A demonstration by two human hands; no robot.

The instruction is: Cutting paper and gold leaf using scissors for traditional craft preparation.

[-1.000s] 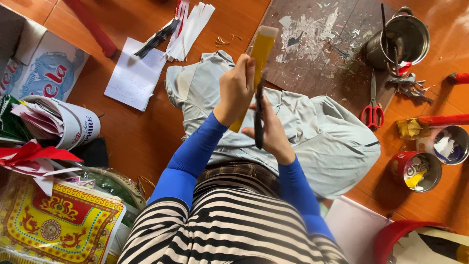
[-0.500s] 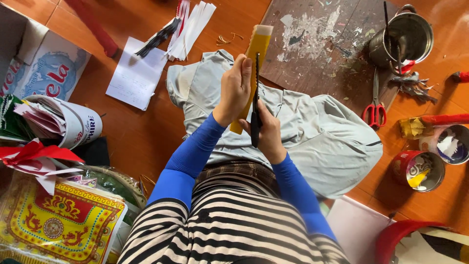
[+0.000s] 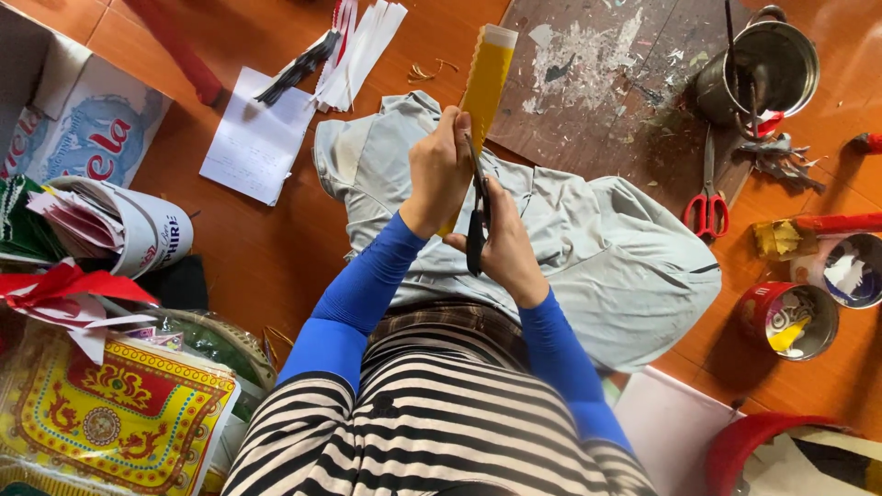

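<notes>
My left hand [image 3: 439,170] grips a long yellow folded paper strip [image 3: 485,78] that points away from me. My right hand [image 3: 503,241] holds black scissors [image 3: 477,216], whose blades meet the strip's near end between the two hands. Both hands hover over a pale grey cloth [image 3: 597,248] spread across my lap and the floor. Blue sleeves cover both forearms.
Red-handled scissors [image 3: 707,207] lie at the right beside a scarred brown board [image 3: 606,64] and a metal pot [image 3: 767,64]. Small tins [image 3: 790,317] stand at the right. White paper [image 3: 257,138], paper strips [image 3: 354,41], a carton [image 3: 83,138] and printed yellow-red sheets [image 3: 110,413] lie on the left.
The yellow strip and both hands have shifted slightly; the black scissors have moved up along the strip toward my left hand.
</notes>
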